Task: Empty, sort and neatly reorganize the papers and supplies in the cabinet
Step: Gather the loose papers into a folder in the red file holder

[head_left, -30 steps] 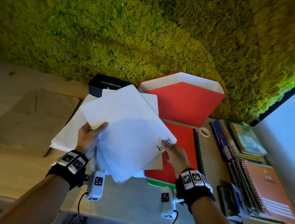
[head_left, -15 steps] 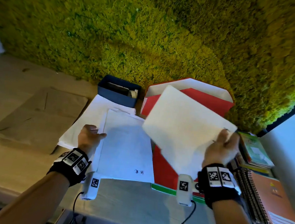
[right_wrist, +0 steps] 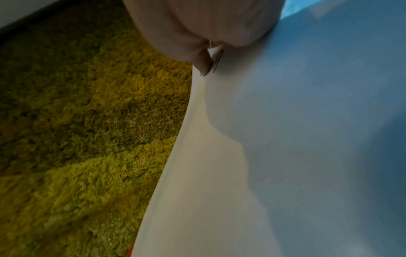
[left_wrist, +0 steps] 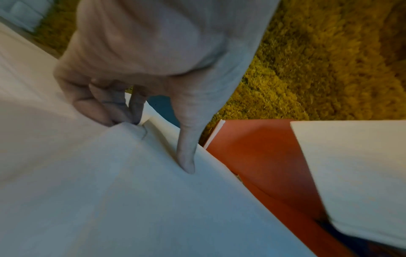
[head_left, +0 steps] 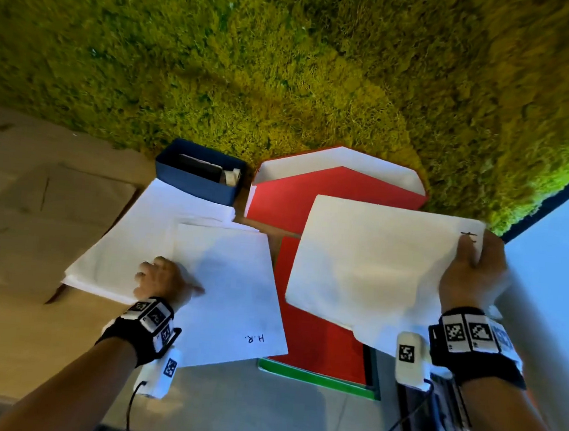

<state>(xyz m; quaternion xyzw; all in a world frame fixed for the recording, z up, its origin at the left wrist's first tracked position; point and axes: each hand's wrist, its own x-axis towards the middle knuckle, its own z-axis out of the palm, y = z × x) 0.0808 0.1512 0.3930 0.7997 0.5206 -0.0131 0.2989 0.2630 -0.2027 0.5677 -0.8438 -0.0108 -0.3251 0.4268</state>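
Note:
My left hand (head_left: 167,279) rests on the left edge of a white sheet marked "H.R." (head_left: 231,300), thumb on top and fingers curled at the edge. That sheet lies on a wider pile of white paper (head_left: 129,246). In the left wrist view the left hand (left_wrist: 153,144) has its thumb pressing the "H.R." sheet (left_wrist: 131,200). My right hand (head_left: 472,252) pinches the far right corner of another white sheet (head_left: 368,267), held in the air over the open red folder (head_left: 329,198). The right wrist view shows the thumb (right_wrist: 204,66) on that sheet (right_wrist: 285,156).
A blue box (head_left: 196,182) with small items stands against the moss wall (head_left: 288,78). A green folder edge (head_left: 317,378) shows under the red one. Brown paper (head_left: 35,221) lies at the left. A black stapler-like object (head_left: 427,420) sits at the right front.
My right hand has taken the top sheet off the stack and carried it right, over the red folder. The left hand has lowered the remaining sheets onto the white pile.

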